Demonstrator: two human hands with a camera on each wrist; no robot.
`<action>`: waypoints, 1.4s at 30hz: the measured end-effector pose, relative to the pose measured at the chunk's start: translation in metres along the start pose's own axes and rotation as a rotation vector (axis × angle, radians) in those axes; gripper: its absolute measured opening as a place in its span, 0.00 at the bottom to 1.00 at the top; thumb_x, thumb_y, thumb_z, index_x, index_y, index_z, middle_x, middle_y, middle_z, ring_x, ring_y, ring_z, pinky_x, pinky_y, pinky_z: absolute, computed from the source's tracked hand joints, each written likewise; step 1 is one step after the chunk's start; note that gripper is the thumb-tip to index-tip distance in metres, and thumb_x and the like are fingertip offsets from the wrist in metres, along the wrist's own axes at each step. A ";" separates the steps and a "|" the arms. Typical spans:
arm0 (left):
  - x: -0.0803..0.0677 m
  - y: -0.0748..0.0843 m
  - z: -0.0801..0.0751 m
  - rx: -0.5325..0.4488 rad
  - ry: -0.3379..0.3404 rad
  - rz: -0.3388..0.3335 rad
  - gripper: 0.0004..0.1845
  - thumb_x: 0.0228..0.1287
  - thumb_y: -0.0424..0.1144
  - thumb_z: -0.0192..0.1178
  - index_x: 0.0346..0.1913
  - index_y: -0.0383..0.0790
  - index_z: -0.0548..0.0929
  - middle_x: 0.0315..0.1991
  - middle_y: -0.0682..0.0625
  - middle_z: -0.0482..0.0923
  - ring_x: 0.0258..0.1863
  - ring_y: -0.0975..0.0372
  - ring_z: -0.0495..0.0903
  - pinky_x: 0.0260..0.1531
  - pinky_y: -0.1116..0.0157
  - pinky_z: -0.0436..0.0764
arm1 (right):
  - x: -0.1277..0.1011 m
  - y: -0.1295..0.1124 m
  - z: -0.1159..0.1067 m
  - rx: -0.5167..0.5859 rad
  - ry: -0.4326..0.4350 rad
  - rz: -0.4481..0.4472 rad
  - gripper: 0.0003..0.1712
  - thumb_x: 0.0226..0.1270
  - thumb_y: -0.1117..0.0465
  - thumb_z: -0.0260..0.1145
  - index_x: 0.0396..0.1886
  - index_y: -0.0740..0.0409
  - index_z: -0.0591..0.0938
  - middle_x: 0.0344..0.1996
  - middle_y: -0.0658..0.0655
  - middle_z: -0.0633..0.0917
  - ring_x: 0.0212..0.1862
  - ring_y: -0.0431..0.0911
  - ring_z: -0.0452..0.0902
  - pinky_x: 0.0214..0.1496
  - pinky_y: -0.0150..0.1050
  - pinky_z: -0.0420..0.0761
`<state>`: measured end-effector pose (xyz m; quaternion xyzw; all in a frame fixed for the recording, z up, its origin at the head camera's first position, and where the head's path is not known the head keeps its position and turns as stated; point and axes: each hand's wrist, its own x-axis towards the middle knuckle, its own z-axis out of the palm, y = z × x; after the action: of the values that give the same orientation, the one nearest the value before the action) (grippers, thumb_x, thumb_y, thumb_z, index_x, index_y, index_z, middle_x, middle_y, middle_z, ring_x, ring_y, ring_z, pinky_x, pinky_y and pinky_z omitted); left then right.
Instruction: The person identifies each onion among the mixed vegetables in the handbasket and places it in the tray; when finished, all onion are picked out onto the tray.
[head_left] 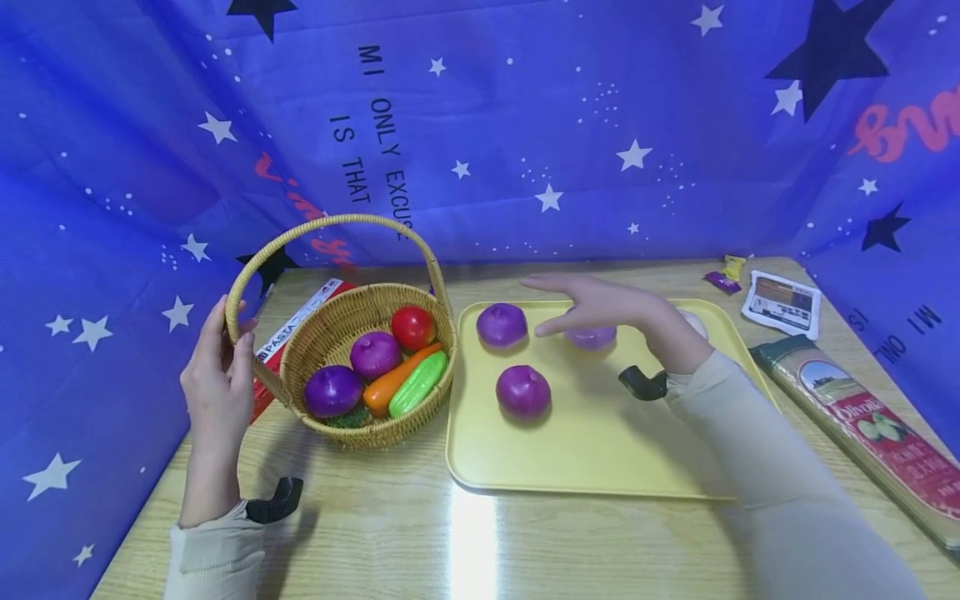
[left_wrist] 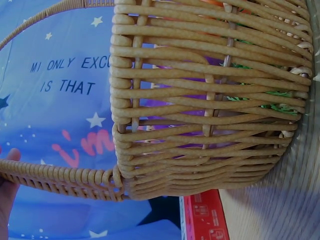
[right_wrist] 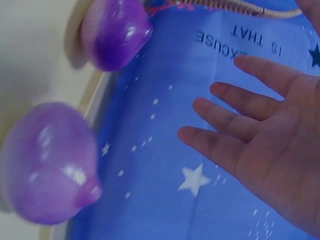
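Head view shows you a pale wooden table (head_left: 420,533) walled on three sides by blue cloth (head_left: 525,125) printed with stars and dark lettering. Take the yellow tray (head_left: 600,450) as your landmark. On it lie three purple onions: one at the far left (head_left: 502,324), one nearer you (head_left: 522,390), and one (head_left: 592,337) partly hidden under your right hand (head_left: 600,307). That hand hovers above the tray with fingers spread and straight, holding nothing.

Just left of the tray stands the wicker basket (head_left: 345,321), its rim close to the tray's edge. Inside are two more purple onions (head_left: 333,390), a tomato (head_left: 413,327), a carrot (head_left: 390,383) and a cucumber (head_left: 417,384). Your left hand (head_left: 219,379) curls round the basket's handle on the side away from the tray. A red pasta box (head_left: 296,329) lies behind the basket. Right of the tray lies a long packet (head_left: 870,425), and beyond it a small white packet (head_left: 782,303).

Left wrist view adds the basket's weave (left_wrist: 210,105) close up, green stuffing (left_wrist: 280,106) showing through the gaps, and a fingertip (left_wrist: 9,175) against the handle. Right wrist view confirms the open palm (right_wrist: 270,140) and shows two onions (right_wrist: 47,162) apart from it.
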<state>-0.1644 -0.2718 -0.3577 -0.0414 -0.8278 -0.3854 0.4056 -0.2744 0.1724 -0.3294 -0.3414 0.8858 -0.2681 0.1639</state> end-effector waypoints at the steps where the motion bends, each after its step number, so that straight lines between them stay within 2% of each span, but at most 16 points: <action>1: 0.000 0.000 0.000 -0.003 -0.002 0.001 0.25 0.67 0.29 0.53 0.66 0.47 0.70 0.55 0.43 0.79 0.48 0.87 0.74 0.48 0.87 0.74 | 0.004 -0.003 0.000 -0.015 -0.005 -0.003 0.49 0.59 0.42 0.66 0.74 0.52 0.55 0.74 0.59 0.56 0.75 0.57 0.49 0.76 0.56 0.53; 9: 0.001 -0.001 -0.001 -0.011 -0.009 -0.004 0.26 0.67 0.29 0.53 0.66 0.49 0.69 0.56 0.43 0.79 0.48 0.87 0.74 0.49 0.86 0.75 | 0.037 -0.044 0.007 -0.102 -0.073 -0.043 0.53 0.56 0.34 0.63 0.75 0.43 0.49 0.76 0.53 0.47 0.77 0.50 0.42 0.78 0.51 0.52; 19: 0.001 0.000 -0.001 -0.012 -0.005 0.003 0.26 0.67 0.30 0.53 0.67 0.48 0.69 0.55 0.41 0.79 0.48 0.87 0.74 0.48 0.86 0.74 | 0.079 -0.100 0.023 -0.190 -0.157 -0.228 0.53 0.56 0.35 0.65 0.75 0.42 0.49 0.76 0.51 0.47 0.77 0.49 0.40 0.78 0.52 0.48; 23: 0.001 0.000 -0.001 -0.014 -0.008 -0.003 0.26 0.67 0.29 0.53 0.66 0.48 0.69 0.55 0.42 0.79 0.48 0.86 0.74 0.48 0.86 0.74 | 0.095 -0.115 0.023 -0.168 -0.162 -0.261 0.52 0.57 0.37 0.65 0.75 0.44 0.51 0.76 0.52 0.48 0.77 0.49 0.41 0.78 0.51 0.48; 31: 0.002 -0.001 -0.001 -0.013 -0.014 -0.013 0.26 0.67 0.29 0.53 0.67 0.48 0.69 0.55 0.41 0.79 0.48 0.87 0.74 0.48 0.86 0.75 | 0.136 -0.134 0.028 -0.060 -0.162 -0.260 0.46 0.57 0.39 0.66 0.73 0.40 0.58 0.74 0.50 0.56 0.76 0.45 0.47 0.78 0.46 0.53; 38: 0.001 -0.001 -0.002 -0.005 -0.015 -0.007 0.26 0.67 0.30 0.53 0.67 0.49 0.69 0.56 0.42 0.79 0.48 0.87 0.74 0.48 0.87 0.74 | 0.177 -0.131 0.049 0.026 -0.173 -0.292 0.45 0.58 0.41 0.66 0.73 0.40 0.58 0.73 0.47 0.61 0.75 0.42 0.50 0.77 0.39 0.56; 42: 0.001 -0.002 -0.002 0.012 -0.028 0.011 0.26 0.68 0.30 0.52 0.67 0.50 0.68 0.56 0.43 0.79 0.49 0.87 0.74 0.49 0.87 0.74 | 0.192 -0.126 0.057 0.092 -0.162 -0.274 0.43 0.59 0.40 0.65 0.72 0.37 0.59 0.73 0.47 0.61 0.75 0.43 0.51 0.77 0.41 0.58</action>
<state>-0.1646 -0.2748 -0.3569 -0.0489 -0.8354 -0.3774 0.3966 -0.3194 -0.0597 -0.3221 -0.4716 0.8016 -0.2998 0.2124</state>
